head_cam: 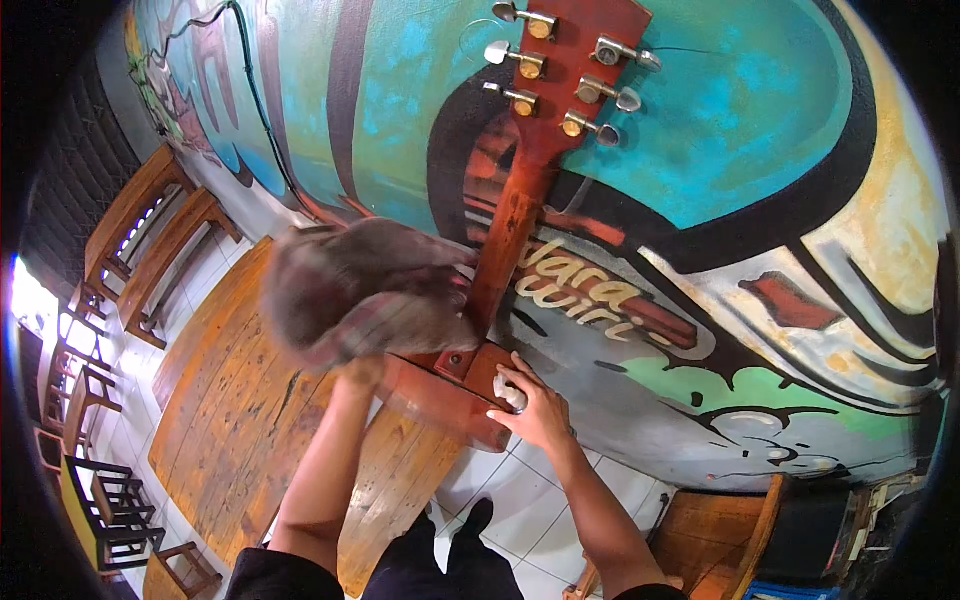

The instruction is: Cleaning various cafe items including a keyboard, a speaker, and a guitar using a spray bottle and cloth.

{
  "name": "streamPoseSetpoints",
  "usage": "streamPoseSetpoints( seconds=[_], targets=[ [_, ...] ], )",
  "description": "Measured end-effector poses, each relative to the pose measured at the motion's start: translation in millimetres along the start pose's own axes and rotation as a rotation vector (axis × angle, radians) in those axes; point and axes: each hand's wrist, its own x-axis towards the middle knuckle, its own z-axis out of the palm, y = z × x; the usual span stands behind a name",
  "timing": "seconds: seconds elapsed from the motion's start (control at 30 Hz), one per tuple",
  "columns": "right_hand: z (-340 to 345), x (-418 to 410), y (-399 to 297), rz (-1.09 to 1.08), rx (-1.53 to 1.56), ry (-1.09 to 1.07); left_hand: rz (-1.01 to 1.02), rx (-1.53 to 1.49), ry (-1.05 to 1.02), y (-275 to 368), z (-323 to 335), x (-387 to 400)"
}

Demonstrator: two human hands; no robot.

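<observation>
A red-brown acoustic guitar stands upright before me, its headstock (574, 71) at the top with metal tuning machines. The back of the neck (504, 247) faces me and shows dark worn marks. My left hand (361, 370) is mostly hidden under a large grey-brown cloth (337, 285), which it holds up left of the neck. Cloth and fingers are blurred by motion. Beside the neck heel (454, 364), my right hand (536, 405) rests at the guitar body (450, 401), a small crumpled white wad (510, 394) between thumb and fingers. The wad's material is unclear.
A wooden table (232, 397) spans the left, partly behind the guitar. A painted wall (720, 135) rises close behind the headstock. Wooden benches (169, 255) and stools (120, 495) stand at far left. A wooden chair (720, 525) is at lower right, over white floor tiles (551, 517).
</observation>
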Motion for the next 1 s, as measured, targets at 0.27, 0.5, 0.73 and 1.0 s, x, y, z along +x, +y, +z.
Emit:
streamPoseSetpoints(
  seconds=[0.27,0.5,0.73,1.0],
  targets=[
    [-4,-1,37,-0.121,0.344,0.023,-0.046,-0.001,0.219,5,10,-79],
    [-22,-26,29,0.254,1.061,-0.135,0.027,1.347,0.025,-20,85,-26],
    [-10,-21,5,0.283,1.186,-0.243,-0.059,1.370,0.023,-31,64,-24],
    [-29,79,21,-0.175,0.609,0.237,-0.034,1.295,0.040,6,82,-19]
  ],
)
